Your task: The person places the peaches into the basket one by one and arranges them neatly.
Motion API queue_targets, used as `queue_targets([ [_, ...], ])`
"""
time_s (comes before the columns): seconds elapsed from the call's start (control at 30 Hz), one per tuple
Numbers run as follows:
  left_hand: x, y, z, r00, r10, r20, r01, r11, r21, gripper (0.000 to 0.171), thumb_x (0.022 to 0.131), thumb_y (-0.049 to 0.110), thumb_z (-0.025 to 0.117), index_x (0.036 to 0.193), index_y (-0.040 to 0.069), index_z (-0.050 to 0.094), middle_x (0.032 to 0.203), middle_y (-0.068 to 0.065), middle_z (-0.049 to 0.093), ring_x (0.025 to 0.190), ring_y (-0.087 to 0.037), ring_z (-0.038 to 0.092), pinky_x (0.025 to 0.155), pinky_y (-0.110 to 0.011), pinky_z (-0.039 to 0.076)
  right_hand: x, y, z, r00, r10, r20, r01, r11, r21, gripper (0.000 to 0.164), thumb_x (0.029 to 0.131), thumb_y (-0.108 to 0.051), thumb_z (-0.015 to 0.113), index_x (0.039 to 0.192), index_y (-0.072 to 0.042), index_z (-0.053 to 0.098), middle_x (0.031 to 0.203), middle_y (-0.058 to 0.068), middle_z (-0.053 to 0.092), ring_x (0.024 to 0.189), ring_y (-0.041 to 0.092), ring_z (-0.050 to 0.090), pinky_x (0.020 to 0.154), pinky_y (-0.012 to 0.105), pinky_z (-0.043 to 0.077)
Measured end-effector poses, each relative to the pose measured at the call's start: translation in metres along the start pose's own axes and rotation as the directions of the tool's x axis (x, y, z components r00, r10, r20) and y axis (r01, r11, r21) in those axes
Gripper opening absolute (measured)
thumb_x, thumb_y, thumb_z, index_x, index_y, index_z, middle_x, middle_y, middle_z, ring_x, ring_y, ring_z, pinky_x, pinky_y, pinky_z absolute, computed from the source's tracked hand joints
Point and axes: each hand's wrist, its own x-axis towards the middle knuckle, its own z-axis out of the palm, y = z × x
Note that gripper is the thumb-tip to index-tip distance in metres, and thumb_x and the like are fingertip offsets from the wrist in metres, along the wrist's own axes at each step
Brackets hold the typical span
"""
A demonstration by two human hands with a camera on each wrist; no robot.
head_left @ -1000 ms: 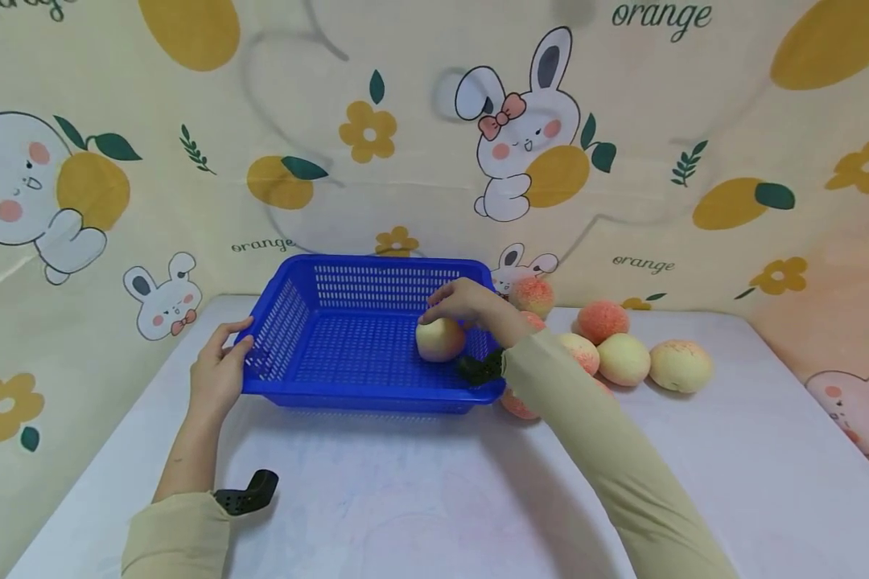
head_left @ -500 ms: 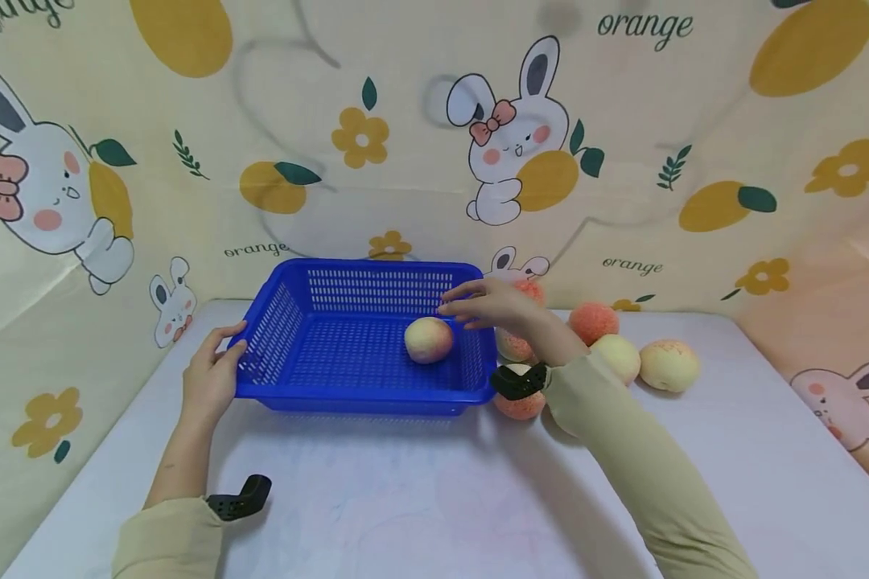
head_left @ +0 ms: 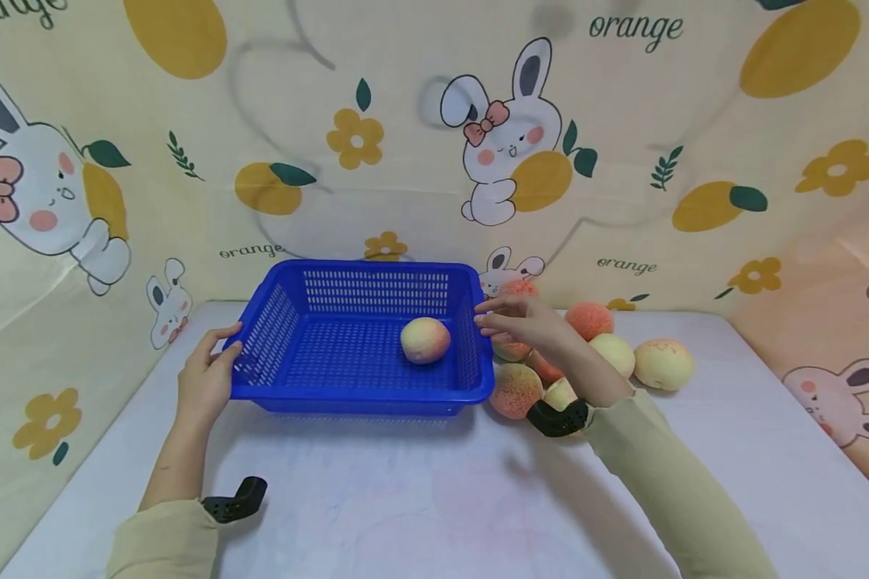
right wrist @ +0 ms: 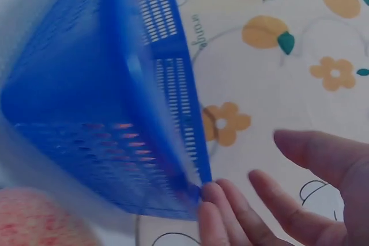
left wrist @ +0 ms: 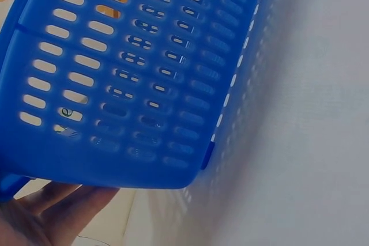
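Note:
A blue plastic basket (head_left: pixel 362 394) with slotted walls stands on the table, one pale yellow-and-pink peach (head_left: pixel 425 340) lying in its right half. My left hand (head_left: pixel 206 374) grips the basket's left rim between thumb and fingers; the left wrist view shows those fingers (left wrist: pixel 78 205) at the basket's edge. Beside the right rim, my right hand (head_left: pixel 517 322) has loosely extended fingers and holds nothing. In the right wrist view its fingertips (right wrist: pixel 212 191) are at the rim; whether they touch it I cannot tell. Part of the peach pile is hidden behind this hand and wrist.
Several peaches lie right of the basket, among them a reddish one (head_left: pixel 516 392) close to its corner, a red one (head_left: pixel 590 321) farther back and a pale one (head_left: pixel 664 364) at the pile's right end. A printed cloth (head_left: pixel 405 121) hangs behind the white table (head_left: pixel 376 490).
My right hand has let go of the peach, leaving it in the basket, and moved right, out over the right rim. The left hand keeps its grip on the left rim.

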Motion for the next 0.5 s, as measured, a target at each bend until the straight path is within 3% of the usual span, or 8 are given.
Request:
queue_targets([
  [0.27, 0.0, -0.001, 0.0, 1.0, 0.001, 0.003, -0.001, 1.0, 0.004, 0.044, 0.102, 0.032, 0.035, 0.144, 0.019, 0.043, 0.141, -0.027, 0.045, 0.123, -0.047, 0.049, 0.093, -0.053, 0.042, -0.014, 0.019, 0.001, 0.993, 0.007, -0.121, -0.007, 1.0, -0.006, 0.045, 0.094, -0.03, 0.061, 0.129, -0.002, 0.056, 0.124, 0.02, 0.063, 0.111, 0.032, 0.062, 0.096, 0.046, 0.046],
  [0.5, 0.001, -0.002, 0.001, 1.0, -0.002, 0.001, 0.002, 1.0, 0.002, 0.044, 0.102, 0.033, 0.035, 0.143, 0.021, 0.043, 0.138, -0.027, 0.048, 0.119, -0.047, 0.053, 0.088, -0.047, 0.044, -0.028, 0.036, -0.002, 0.987, 0.038, -0.155, -0.032, 0.999, 0.036, 0.048, 0.093, -0.037, 0.061, 0.129, -0.006, 0.056, 0.129, 0.015, 0.06, 0.117, 0.03, 0.056, 0.1, 0.043, 0.043],
])
